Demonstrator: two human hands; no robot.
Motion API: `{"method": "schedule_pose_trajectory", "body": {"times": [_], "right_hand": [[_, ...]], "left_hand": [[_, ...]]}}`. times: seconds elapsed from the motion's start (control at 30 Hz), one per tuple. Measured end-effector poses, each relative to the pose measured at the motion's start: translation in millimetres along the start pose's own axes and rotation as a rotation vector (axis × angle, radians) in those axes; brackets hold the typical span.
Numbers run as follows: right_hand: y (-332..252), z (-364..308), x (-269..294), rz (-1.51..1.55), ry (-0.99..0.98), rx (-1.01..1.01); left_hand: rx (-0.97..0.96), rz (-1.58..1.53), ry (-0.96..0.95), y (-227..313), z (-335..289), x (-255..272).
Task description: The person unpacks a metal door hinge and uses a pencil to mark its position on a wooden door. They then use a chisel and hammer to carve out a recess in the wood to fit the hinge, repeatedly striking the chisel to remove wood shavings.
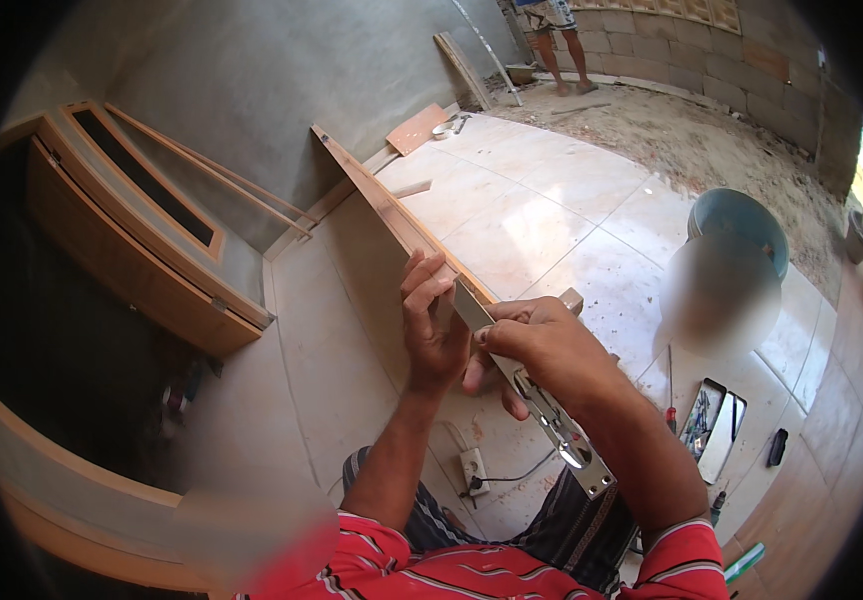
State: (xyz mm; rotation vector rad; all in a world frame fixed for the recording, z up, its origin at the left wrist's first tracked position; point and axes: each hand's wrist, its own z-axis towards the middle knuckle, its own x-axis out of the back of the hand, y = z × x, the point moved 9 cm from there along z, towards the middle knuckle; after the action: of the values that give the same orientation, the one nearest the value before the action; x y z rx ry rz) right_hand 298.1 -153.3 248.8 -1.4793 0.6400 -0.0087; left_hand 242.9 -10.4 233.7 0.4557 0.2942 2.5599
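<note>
My right hand (557, 345) pinches a long, narrow, shiny metal flush bolt (557, 425), with thumb and fingers about its upper part. The bolt slants down toward my lap, and screw holes show at its lower end. My left hand (432, 320) is raised, with fingers curled at the bolt's upper end; its exact contact is partly hidden. Just beyond both hands, a long wooden board (382, 205) runs away toward the grey wall. Its near end is hidden behind my hands and the bolt.
On the right lie an open case of small tools (704, 420), a red-handled screwdriver (671, 415) and a bucket (742, 225). A white power strip (474, 468) lies near my legs. A wooden door (142, 245) is at left. Another person's legs (564, 60) show far back.
</note>
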Motion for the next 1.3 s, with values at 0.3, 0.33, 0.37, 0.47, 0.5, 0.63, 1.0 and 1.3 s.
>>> {"method": "schedule_pose_trajectory", "body": {"times": [0.3,0.33,0.37,0.47,0.5,0.63,1.0,1.3], "right_hand": [[-2,0,-2,-0.070,0.002,-0.003],[0,-1,-3,-0.053,0.008,-0.013],[0,-1,-3,-0.039,0.015,-0.016],[4,4,-2,-0.015,0.017,-0.004],[5,5,-1,-0.007,0.015,0.006],[-1,5,-3,-0.026,0.001,0.013],[12,16,-3,-0.315,0.013,0.392],[31,43,15,0.252,0.177,0.360]], "left_hand": [[-0.030,0.029,-0.009,4,4,4],[-0.028,0.028,-0.008,4,4,5],[-0.027,0.031,-0.006,6,6,4],[-0.028,0.047,0.003,10,9,6],[-0.031,0.054,0.009,9,9,8],[-0.031,0.029,0.006,3,7,7],[0.048,0.109,0.065,5,-6,18],[0.030,0.159,0.038,0,-8,5]]}}
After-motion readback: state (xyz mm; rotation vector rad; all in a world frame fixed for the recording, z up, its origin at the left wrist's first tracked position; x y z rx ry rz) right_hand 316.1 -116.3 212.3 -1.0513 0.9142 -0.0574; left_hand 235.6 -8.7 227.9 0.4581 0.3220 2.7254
